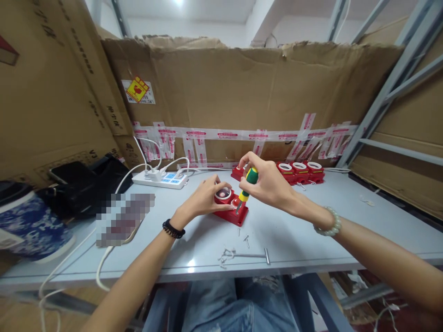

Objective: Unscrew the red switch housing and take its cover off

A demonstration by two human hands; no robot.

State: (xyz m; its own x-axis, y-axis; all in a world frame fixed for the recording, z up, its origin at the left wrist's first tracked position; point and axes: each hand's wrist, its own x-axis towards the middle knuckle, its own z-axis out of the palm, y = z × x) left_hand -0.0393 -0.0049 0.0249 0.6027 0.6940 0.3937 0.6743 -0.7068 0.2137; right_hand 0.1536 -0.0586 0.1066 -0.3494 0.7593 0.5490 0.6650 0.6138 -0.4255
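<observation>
My left hand (210,197) is closed around the left side of a red plastic device (228,215) with a round, white-rimmed window, pressing it to the table. In my right hand (268,182) is a screwdriver (252,176) with a green and yellow handle, held tilted. Its tip reaches down to the right part of the red device, close to my left thumb. A few small screws (246,239) lie on the table in front of the device. Nearer the table edge rests a metal T-handle tool (251,255), with more small screws by its left end.
Several similar red devices (300,174) stand along the back, partly behind my right hand. On the left are a white power strip (161,179) with plugs and cables, a phone (126,220), a black bag (104,184) and a blue-patterned cup (32,223). Cardboard (221,87) walls the back.
</observation>
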